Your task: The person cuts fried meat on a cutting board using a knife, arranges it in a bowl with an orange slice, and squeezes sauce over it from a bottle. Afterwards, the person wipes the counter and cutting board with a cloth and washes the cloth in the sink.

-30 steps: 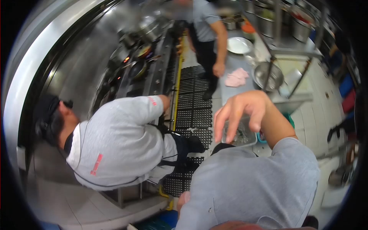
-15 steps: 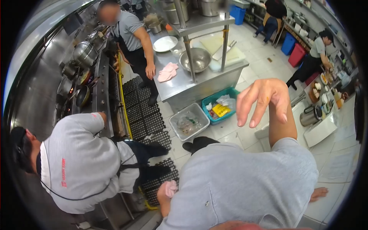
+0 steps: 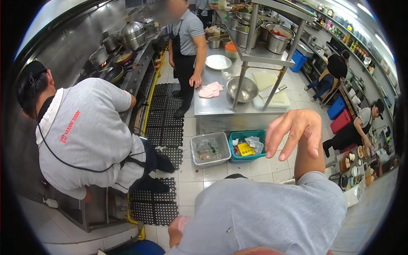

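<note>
My right hand (image 3: pixel 297 127) is raised in front of my chest, palm down, with its fingers loosely bent and apart. It holds nothing and touches nothing. Low beside my body, my left hand (image 3: pixel 174 231) is closed around a pink cloth (image 3: pixel 182 223); my grey shirt hides part of both. Beyond the right hand, on the floor, stand a teal bin (image 3: pixel 250 157) with wrappers in it and a grey plastic tub (image 3: pixel 210 162).
A steel counter (image 3: pixel 212 106) bears a bowl (image 3: pixel 242 89), a white plate (image 3: pixel 218 62), a folded pink cloth (image 3: pixel 210 89) and a knife on cutting boards. Left, a person (image 3: pixel 89 131) bends by the stove; another person (image 3: pixel 187 51) stands at the counter. Black mats (image 3: pixel 163 123) cover the aisle.
My view has tilted up, showing more shelves and pots at the back. The right hand keeps its pose. My left hand and its cloth are now more hidden by my shirt.
</note>
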Tool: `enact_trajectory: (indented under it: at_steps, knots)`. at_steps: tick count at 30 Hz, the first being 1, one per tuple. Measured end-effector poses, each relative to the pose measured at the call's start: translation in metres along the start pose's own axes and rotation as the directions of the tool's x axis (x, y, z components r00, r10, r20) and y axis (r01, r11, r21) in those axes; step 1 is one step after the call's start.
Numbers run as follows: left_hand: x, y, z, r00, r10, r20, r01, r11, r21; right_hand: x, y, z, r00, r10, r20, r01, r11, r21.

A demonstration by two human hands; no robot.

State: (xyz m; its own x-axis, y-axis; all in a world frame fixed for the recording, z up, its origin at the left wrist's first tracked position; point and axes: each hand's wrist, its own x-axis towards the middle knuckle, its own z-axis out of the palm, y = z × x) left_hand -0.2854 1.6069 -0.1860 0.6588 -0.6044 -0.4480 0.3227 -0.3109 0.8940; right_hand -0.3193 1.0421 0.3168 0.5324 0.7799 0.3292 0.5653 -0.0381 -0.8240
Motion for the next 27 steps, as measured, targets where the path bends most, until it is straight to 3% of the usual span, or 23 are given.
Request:
enact_trajectory:
  at_steps: [8,14,19,23,25,27]
  knots:
    - [-0.044,0.095,0.043,0.978,0.149,-0.144,-0.119,0.973,0.196,-0.069,0.010,-0.014,0.997,-0.059,-0.053,0.061,0.998,0.024]
    - [-0.026,0.144,0.095,0.969,0.199,-0.145,-0.152,0.948,0.280,-0.152,0.009,-0.016,0.986,-0.074,-0.151,0.081,0.996,0.037]
    - [0.016,0.128,0.116,0.991,-0.065,-0.117,0.058,0.997,-0.058,-0.227,-0.007,-0.022,0.967,-0.076,-0.243,0.073,0.997,-0.019]
    - [0.064,0.081,0.124,0.944,-0.330,-0.019,0.280,0.829,-0.484,-0.281,-0.029,-0.047,0.927,-0.024,-0.373,-0.022,0.993,-0.118]
    - [0.077,0.067,0.134,0.914,-0.406,0.025,0.328,0.699,-0.635,-0.305,-0.033,-0.061,0.777,-0.033,-0.629,-0.071,0.988,-0.140]
    - [0.081,0.057,0.148,0.908,-0.418,0.013,0.312,0.656,-0.687,-0.329,-0.021,-0.095,0.553,-0.074,-0.830,-0.103,0.982,-0.157]
